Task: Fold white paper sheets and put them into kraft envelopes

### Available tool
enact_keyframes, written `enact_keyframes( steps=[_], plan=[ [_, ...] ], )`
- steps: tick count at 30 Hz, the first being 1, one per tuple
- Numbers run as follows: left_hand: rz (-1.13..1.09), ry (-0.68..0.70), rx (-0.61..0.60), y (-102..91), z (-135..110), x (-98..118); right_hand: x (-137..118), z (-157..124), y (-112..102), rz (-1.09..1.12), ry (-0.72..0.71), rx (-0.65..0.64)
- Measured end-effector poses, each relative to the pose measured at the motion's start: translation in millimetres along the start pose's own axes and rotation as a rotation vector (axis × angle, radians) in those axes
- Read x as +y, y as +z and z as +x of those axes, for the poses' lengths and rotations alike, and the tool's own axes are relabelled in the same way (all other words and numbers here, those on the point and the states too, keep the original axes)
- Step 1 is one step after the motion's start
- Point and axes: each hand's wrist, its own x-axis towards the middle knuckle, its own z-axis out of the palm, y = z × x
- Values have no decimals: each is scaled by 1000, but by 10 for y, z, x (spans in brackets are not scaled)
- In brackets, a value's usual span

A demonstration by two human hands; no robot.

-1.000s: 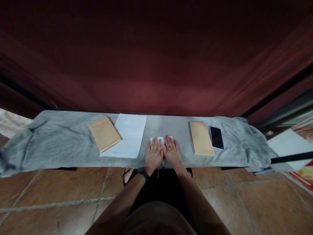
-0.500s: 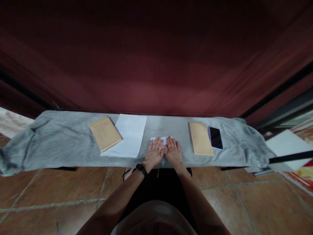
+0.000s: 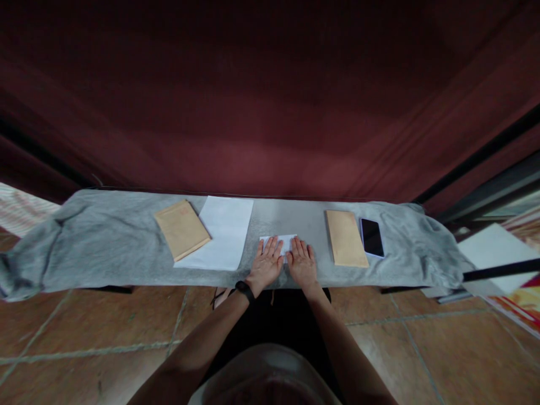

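A small piece of white paper, apparently folded (image 3: 287, 244), lies on the grey cloth near the front edge of the table. My left hand (image 3: 266, 265) rests flat on its left part, fingers stretched out. Spread over the right end is my right hand (image 3: 302, 262), palm down with straight fingers. Between the two hands a strip of the paper shows; the rest is covered. Larger white sheets (image 3: 228, 230) lie to the left of my left hand. A brown envelope (image 3: 346, 239) sits to the right of my right hand.
More brown envelopes (image 3: 181, 229), seemingly a stack, overlap the white sheets at left. A phone (image 3: 372, 237) lies beside the right envelope. Grey cloth (image 3: 113, 242) covers the narrow table. A dark red curtain (image 3: 270, 112) hangs directly behind it.
My right hand has slid slightly to the right, widening the gap between my hands so more of the white paper shows. My left hand has stayed in place.
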Motion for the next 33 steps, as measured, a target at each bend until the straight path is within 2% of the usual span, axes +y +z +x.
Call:
enact_keyframes(
  steps=[6,15,25,33],
  plan=[
    [24,22,35,-19,2,18,45,-58,8,-20,-8,18],
    [11,10,2,-77,9,46,91,-132,2,-30,-2,58],
    [-36,-127,-14,-79,-87,28,160,-219,-9,-32,28,72],
    [-26,-194,46,-86,-226,-64,201,-262,-72,-21,75,57]
  ],
)
